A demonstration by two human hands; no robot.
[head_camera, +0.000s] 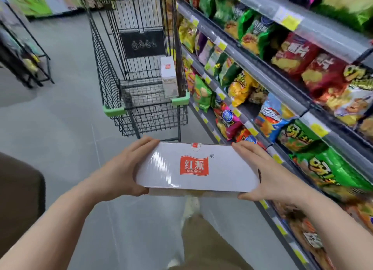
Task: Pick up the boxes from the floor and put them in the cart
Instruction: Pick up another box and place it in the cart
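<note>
Fingers of my left hand (123, 168) and right hand (268, 174) clamp the white box (196, 168) by its ends, short of the cart (139, 100). Risk: it clips the rim or topples the box inside (168, 77).

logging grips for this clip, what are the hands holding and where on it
Both hands hold one white box by its short ends: the left hand grips the left end, the right hand the right end, fingers curled over the edges.
</note>
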